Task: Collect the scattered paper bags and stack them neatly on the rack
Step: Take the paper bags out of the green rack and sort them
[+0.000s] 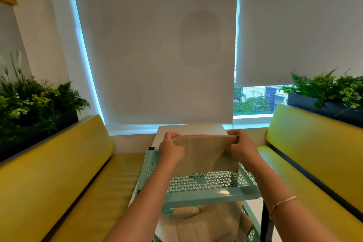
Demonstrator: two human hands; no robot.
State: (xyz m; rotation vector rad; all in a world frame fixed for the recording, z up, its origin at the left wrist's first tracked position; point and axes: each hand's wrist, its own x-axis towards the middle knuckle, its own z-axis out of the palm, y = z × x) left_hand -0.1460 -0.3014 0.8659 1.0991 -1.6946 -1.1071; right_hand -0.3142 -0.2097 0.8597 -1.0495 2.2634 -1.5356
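paper: brown paper bag (206, 155) is lying flat on the mint rack (212, 192), top tier, at 12 o'clock.
left hand (170, 150): pinching its 9 o'clock corner.
right hand (242, 148): pinching its 3 o'clock corner.
handling: seemingly light, floppy, creasing easily; far corners are suiting it.
lower tier: more bags (208, 224) are lying there.

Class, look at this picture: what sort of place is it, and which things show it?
Probably a café or restaurant booth: yellow padded benches face each other across a white table, with planters behind them.
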